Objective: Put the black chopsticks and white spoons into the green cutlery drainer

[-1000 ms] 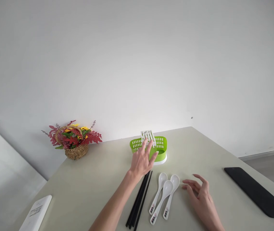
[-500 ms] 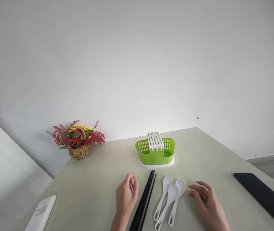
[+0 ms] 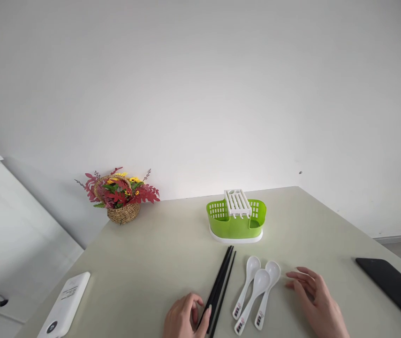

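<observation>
The black chopsticks (image 3: 218,286) lie on the surface (image 3: 144,272) in a slanting bundle, the rightmost one slightly apart from the rest. That stray stick could be missed, or the bundle could fan out and roll if lifted, since smooth sticks held only near one end would have little to keep them aligned. A sideways sweep might also nudge the white soup spoons (image 3: 261,281) just to their right. The left hand (image 3: 182,317) is at the near end of the bundle, mostly to its left, fingers curled and thumb laid over the sticks; how firmly it pinches them cannot be told. The far tips point away from it, towards the green cutlery basket (image 3: 235,229). Beyond the spoons, the right hand (image 3: 318,300) rests loosely spread with nothing in its fingers.
</observation>
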Motion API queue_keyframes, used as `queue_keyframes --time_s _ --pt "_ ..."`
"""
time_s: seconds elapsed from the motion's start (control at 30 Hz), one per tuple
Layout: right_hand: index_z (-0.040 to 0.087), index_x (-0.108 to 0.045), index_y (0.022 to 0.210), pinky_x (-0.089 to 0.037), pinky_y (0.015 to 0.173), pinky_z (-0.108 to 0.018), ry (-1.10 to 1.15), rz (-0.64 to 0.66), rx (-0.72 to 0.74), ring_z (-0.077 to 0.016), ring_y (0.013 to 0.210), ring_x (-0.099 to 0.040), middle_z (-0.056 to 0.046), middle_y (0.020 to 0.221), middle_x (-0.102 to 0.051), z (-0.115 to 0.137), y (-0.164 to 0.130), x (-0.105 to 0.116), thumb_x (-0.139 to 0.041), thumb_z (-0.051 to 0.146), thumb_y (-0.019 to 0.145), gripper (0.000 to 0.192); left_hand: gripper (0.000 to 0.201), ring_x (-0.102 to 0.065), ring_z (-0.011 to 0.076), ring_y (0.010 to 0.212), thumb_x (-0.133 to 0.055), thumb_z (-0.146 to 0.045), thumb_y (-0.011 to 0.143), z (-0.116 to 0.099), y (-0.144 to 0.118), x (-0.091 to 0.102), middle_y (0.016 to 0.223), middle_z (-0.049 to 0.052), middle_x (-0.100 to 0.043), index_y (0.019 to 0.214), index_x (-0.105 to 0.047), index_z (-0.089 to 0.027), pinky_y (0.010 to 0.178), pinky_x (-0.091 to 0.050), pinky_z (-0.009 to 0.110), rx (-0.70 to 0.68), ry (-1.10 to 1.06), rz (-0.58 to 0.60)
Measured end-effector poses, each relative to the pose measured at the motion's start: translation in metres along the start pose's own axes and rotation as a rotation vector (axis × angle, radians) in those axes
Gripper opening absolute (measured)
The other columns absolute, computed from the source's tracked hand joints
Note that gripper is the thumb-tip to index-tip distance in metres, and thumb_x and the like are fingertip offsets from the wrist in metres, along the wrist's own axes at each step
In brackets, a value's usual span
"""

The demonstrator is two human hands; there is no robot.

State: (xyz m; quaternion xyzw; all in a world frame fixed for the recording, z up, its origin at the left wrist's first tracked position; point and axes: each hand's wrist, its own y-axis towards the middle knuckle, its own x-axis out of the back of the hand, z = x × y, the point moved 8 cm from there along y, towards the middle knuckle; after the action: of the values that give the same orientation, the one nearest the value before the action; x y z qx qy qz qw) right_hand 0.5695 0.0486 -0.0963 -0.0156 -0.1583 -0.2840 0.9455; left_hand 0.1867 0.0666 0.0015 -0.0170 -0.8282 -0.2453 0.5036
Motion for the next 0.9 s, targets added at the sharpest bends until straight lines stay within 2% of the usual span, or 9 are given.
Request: queue_keyframes --time_s 0.37,0.7,0.9 --pt "0.027 -0.052 0.119 -0.056 0.076 -0.036 -0.028 -0.023 0.047 -0.0256 0.091 -0.077 -0.006 0.111 -0.078 0.014 -0.006 0.003 -0.059 0.059 0.082 0.050 0.024 -0.062 0.0157 0.055 -0.053 -0.041 0.101 -0.003 -0.003 0.001 0.060 -0.003 -0.059 0.084 -0.059 -0.025 0.058 -0.049 0.024 -0.004 0.033 -0.030" --pt "0.027 -0.053 0.118 -0.058 0.073 -0.037 -0.034 -0.019 0.028 -0.0279 0.092 -0.078 -0.007 0.110 -0.079 -0.005 0.003 0.003 -0.062 0.062 0.078 0.053 0.020 -0.063 0.0155 0.056 -0.054 -0.037 0.100 0.008 -0.006 -0.002 0.064 -0.003 -0.059 0.085 -0.057 -0.026 0.055 -0.048 0.022 0.011 0.052 -0.055" --pt "0.027 -0.053 0.118 -0.058 0.079 -0.038 -0.052 -0.033 0.033 -0.0273 0.091 -0.078 -0.007 0.110 -0.079 -0.001 -0.001 0.004 -0.060 0.062 0.081 0.052 0.019 -0.064 0.0159 0.058 -0.054 -0.037 0.101 0.010 -0.006 0.000 0.068 -0.002 -0.060 0.086 -0.058 -0.026 0.057 -0.050 0.023 0.034 0.052 -0.094"
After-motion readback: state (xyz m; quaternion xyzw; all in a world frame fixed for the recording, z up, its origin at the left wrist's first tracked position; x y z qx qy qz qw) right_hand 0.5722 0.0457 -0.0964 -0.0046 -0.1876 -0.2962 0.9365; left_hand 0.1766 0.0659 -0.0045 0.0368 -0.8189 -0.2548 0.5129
